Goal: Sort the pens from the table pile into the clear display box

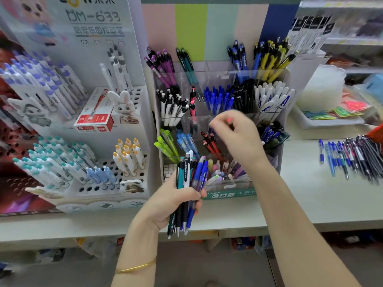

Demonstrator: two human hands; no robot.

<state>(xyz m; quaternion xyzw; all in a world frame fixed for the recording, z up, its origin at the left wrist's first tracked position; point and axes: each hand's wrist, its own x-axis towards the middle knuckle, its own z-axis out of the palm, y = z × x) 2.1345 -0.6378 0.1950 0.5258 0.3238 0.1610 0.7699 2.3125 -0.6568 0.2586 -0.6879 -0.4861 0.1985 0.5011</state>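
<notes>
The left hand (174,204) grips a packed bundle of slim plastic pens (187,183), one black barrel reading "AIHAO", before the clear display box (219,68). The blurred right hand (238,135) hovers over its tiers, fingers curled near a pink tip; I cannot tell if it pinches anything. The pile (352,156) lies on the pale surface (310,193). A white card (93,17) reads "DM-633".

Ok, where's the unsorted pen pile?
Head view, far right: the loose pile of blue and black pens lies on the pale table, right of the clear display box.

pen pile (352,157) right of display box (219,129)
</notes>
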